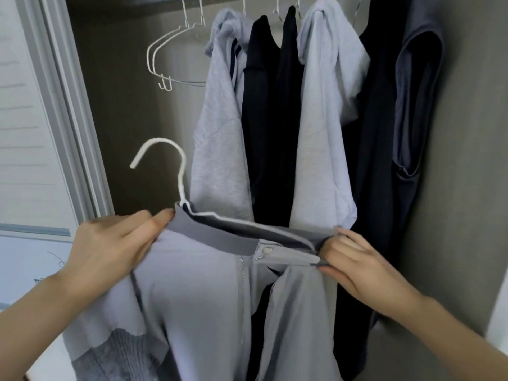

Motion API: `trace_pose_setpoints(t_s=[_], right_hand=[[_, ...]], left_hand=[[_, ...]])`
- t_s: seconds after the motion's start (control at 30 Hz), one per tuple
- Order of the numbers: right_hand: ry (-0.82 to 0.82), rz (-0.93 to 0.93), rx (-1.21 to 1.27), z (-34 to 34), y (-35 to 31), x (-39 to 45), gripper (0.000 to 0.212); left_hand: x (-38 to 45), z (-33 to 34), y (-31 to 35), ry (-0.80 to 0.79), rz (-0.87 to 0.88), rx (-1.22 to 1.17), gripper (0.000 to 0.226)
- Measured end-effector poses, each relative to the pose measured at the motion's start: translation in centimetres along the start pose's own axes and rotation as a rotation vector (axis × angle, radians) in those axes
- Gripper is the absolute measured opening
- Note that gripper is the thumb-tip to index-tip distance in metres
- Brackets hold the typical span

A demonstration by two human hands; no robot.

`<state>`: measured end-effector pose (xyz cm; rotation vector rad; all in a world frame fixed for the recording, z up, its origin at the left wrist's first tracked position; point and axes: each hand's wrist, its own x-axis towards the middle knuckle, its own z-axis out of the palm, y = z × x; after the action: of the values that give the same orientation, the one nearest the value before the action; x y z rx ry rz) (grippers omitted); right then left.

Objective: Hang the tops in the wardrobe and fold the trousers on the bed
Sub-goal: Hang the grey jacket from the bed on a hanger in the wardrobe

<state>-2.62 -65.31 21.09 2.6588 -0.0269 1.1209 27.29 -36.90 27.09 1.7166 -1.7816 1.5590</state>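
dim, soft, edge-warped, slightly blurred

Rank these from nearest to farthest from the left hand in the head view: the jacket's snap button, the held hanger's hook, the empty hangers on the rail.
From the left hand:
1. Held hanger's hook, just above the fingertips, left of centre.
2. Snap button, to the right on the jacket collar.
3. Empty hangers, high up on the rail, upper left.

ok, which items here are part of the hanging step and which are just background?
In play:
- left hand, gripping the jacket collar
- right hand, pinching the collar's other end
- grey jacket
- white hanger inside it

Background:
- hung tops
- spare hangers
- wardrobe door
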Motion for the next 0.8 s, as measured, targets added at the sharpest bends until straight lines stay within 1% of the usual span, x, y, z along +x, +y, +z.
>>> trace_pose_setpoints(t_s=[0.07,0.1,0.13,0.2,0.27,0.3,0.37,0.43,0.47,0.5,0.53,0.57,0.6,0.63,0.67,0.7,0.77,0.8], right_hand=[[0.006,-0.020,-0.021,-0.9,0.3,0.5,0.022],[0.019,-0.008,-0.004,-1.2,0.0,1.1,0.027],[0.049,0.034,0.041,-1.4,-0.5,1.8,0.027],[0.147,0.152,0.169,-1.4,-2.1,3.5,0.014],[0.215,0.245,0.217,-1.1,-4.1,5.9,0.024],[0.222,0.288,0.236,-1.1,-5.1,7.2,0.024],[0.221,0.390,0.319,-0.9,-6.5,8.8,0.026],[0.254,0.477,0.417,-0.5,-6.9,8.9,0.024],[0.252,0.550,0.480,-0.4,-6.7,8.5,0.023],[0.206,0.656,0.547,-0.4,-6.3,8.1,0.024],[0.089,0.782,0.553,-0.5,-6.0,7.8,0.028],[-0.070,0.883,0.489,-0.6,-5.6,7.7,0.037],[-0.210,0.936,0.430,-0.7,-5.2,7.7,0.049],[-0.287,0.952,0.431,-0.7,-4.7,7.8,0.058],[-0.309,0.934,0.479,-0.9,-4.6,8.0,0.061],[-0.292,0.894,0.526,-1.3,-4.6,8.4,0.060],[-0.227,0.771,0.571,-2.3,-5.2,9.1,0.060],[-0.223,0.702,0.597,-2.7,-5.6,9.5,0.062]], left_hand=[[-0.2,-0.1,-0.2,-0.030,0.070,0.002,0.036],[-0.1,-0.2,-0.1,-0.039,0.075,-0.016,0.035],[0.2,-0.3,0.3,-0.046,0.068,-0.041,0.033],[1.3,-0.1,1.9,-0.048,0.053,-0.083,0.034],[2.5,0.0,3.8,-0.025,0.039,-0.115,0.030],[3.0,0.0,4.6,-0.009,0.021,-0.143,0.026],[3.4,-0.1,5.3,0.039,-0.074,-0.236,0.026],[3.1,-0.5,5.2,0.081,-0.244,-0.336,0.030],[2.9,-0.6,5.1,0.090,-0.327,-0.379,0.030],[2.6,-0.8,5.0,0.092,-0.393,-0.412,0.029],[2.4,-0.9,4.9,0.088,-0.435,-0.435,0.028],[2.3,-1.0,4.8,0.086,-0.458,-0.443,0.026],[2.2,-1.0,4.7,0.090,-0.465,-0.442,0.025],[2.2,-1.0,4.6,0.095,-0.462,-0.437,0.025],[2.1,-1.0,4.4,0.102,-0.452,-0.436,0.025],[2.2,-1.1,4.2,0.112,-0.435,-0.438,0.026],[2.6,-0.9,4.1,0.149,-0.383,-0.445,0.029],[3.0,-0.8,4.4,0.165,-0.350,-0.457,0.029]])
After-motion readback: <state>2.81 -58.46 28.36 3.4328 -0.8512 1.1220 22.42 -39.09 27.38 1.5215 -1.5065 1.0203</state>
